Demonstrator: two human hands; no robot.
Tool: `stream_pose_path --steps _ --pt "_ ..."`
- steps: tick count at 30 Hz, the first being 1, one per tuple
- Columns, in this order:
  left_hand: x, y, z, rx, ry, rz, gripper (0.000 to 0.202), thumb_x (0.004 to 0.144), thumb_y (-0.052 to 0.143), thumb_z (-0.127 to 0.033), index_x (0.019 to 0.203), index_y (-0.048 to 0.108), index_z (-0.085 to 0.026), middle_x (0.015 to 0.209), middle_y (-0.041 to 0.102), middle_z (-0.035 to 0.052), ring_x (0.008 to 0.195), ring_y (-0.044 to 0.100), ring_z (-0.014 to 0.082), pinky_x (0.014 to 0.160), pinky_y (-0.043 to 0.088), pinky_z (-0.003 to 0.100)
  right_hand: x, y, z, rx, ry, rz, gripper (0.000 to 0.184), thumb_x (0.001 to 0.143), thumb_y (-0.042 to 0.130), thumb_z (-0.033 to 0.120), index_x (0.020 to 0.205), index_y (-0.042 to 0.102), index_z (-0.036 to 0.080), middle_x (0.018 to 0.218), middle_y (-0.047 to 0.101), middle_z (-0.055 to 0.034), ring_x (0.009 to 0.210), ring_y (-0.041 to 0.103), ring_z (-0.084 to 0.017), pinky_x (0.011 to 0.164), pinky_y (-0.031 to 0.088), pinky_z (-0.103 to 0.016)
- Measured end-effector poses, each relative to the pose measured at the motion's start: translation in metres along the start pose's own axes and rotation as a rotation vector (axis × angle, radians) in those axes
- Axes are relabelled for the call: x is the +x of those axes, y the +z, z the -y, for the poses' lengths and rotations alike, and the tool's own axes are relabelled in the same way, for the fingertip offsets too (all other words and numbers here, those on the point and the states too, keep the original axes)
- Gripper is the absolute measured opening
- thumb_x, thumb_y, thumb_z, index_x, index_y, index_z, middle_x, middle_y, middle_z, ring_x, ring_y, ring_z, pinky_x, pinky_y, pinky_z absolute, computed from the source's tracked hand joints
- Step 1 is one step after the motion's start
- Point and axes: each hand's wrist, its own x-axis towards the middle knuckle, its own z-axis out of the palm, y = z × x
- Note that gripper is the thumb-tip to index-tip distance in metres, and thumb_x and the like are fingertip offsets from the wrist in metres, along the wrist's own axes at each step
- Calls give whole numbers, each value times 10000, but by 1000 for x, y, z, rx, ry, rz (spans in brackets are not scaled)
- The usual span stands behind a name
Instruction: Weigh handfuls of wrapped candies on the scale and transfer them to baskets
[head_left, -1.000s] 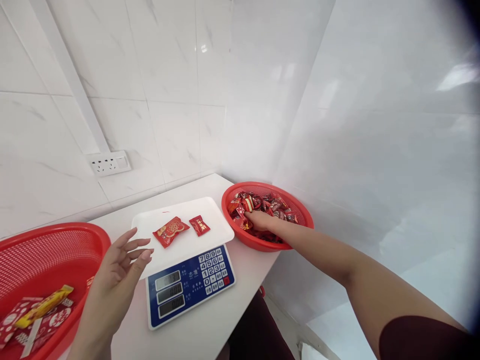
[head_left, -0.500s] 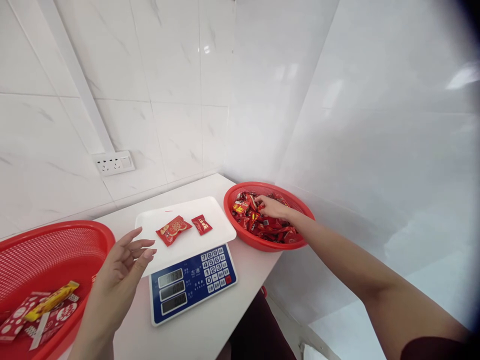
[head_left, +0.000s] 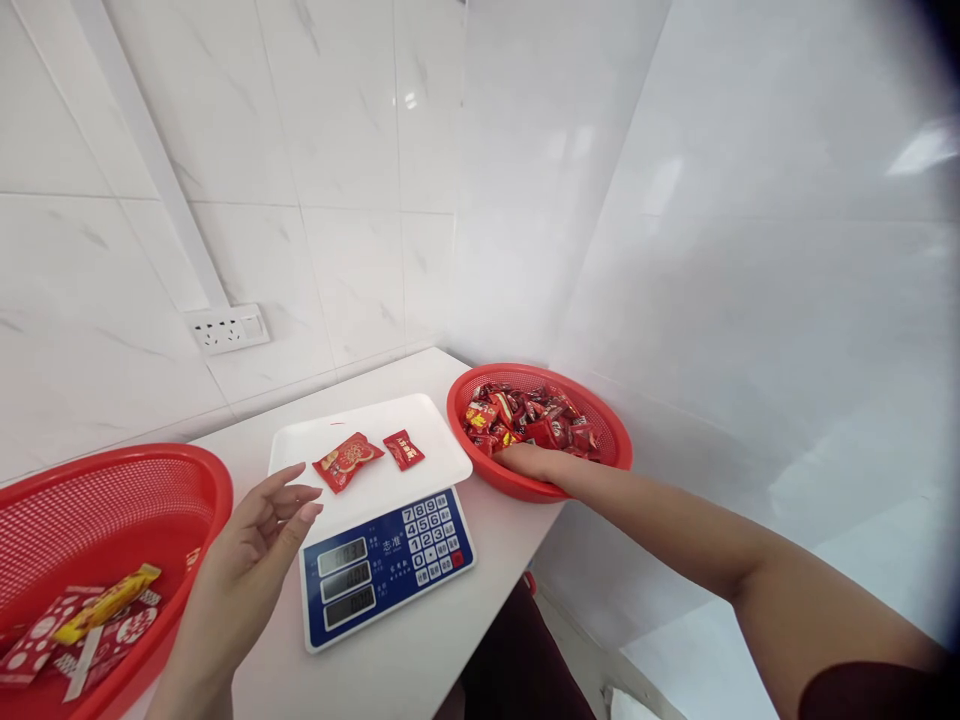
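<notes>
My left hand (head_left: 259, 540) hovers at the left edge of the white scale tray (head_left: 420, 425), fingers apart, holding nothing. On that tray lie a larger red snack packet (head_left: 348, 461) and a smaller red packet (head_left: 403, 450). Below the tray is the scale's blue panel (head_left: 390, 575) with keys and three small displays. My right hand (head_left: 525, 459) reaches down into the right red basket (head_left: 616, 425), among many red wrapped snacks (head_left: 551, 428). Its fingers are hidden behind the near rim and the packets, so their grip does not show.
At the left stands another red basket (head_left: 214, 475) holding a yellow-wrapped bar (head_left: 109, 605) and several red and white packets (head_left: 112, 640). The white table (head_left: 300, 690) meets a tiled wall with a power socket (head_left: 227, 329). A grey wall closes the right side.
My right hand has moved from the middle of the right basket towards its near side and deeper in, and its fingers have gone out of sight. My left hand has shifted slightly right.
</notes>
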Motion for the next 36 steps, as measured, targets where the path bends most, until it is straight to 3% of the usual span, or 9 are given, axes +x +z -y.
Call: stream_pose_path --steps 4,6,8,12,16,23,26,30,36 --pt "-1 -1 -2 26 -10 8 537 704 631 -539 1148 554 -247 995 654 72 957 627 246 837 528 419 4 -23 7 -93 -44 308 72 619 667 162 590 663 228 640 659 -24 610 606 -209 592 478 -329" --pt "-1 -1 -2 30 -19 10 527 703 629 -545 1137 558 -254 991 655 67 964 623 242 838 527 408 8 -39 8 -36 -87 329 16 626 674 204 627 663 215 608 634 -9 576 590 -181 569 476 -300" --pt "-1 -2 -1 38 -30 13 522 707 626 -546 1137 557 -258 1002 653 64 978 617 241 842 524 403 10 -53 6 82 -94 308 101 674 658 295 714 670 203 636 633 -9 578 592 -165 554 480 -277" --pt "-1 -2 1 44 -33 12 517 708 628 -537 1137 560 -256 1008 651 63 991 611 243 843 519 398 9 -67 9 283 -64 159 228 700 657 408 741 645 184 728 638 -19 610 589 -150 543 476 -259" --pt "-2 -2 -2 31 -14 26 500 725 622 -516 1143 553 -251 984 652 57 969 618 229 840 514 388 10 -58 36 439 -151 109 264 747 624 441 788 622 180 755 635 -23 628 575 -133 533 463 -239" --pt "-6 -5 -9 13 38 4 457 766 595 -474 1146 554 -224 940 645 56 936 618 208 829 505 371 15 -15 116 315 -360 326 212 760 622 355 861 661 173 698 635 -16 601 559 -113 531 466 -213" --pt "-7 -7 -7 7 55 -1 459 781 584 -463 1167 546 -218 945 640 56 940 617 205 826 504 366 18 -4 135 247 -429 387 223 780 598 329 924 675 178 736 647 -14 609 548 -100 532 453 -196" --pt "-8 -11 -8 14 52 -24 465 783 581 -469 1173 543 -220 959 640 57 953 616 203 809 513 348 25 -4 134 228 -381 251 264 770 624 330 978 665 172 791 659 -33 643 569 -112 530 455 -200" --pt "-5 -12 -8 -17 55 -50 497 737 613 -505 1136 560 -215 921 652 52 925 630 209 806 528 352 26 -25 104 337 -262 121 202 804 589 324 914 609 156 817 669 -51 698 603 -126 568 487 -209"
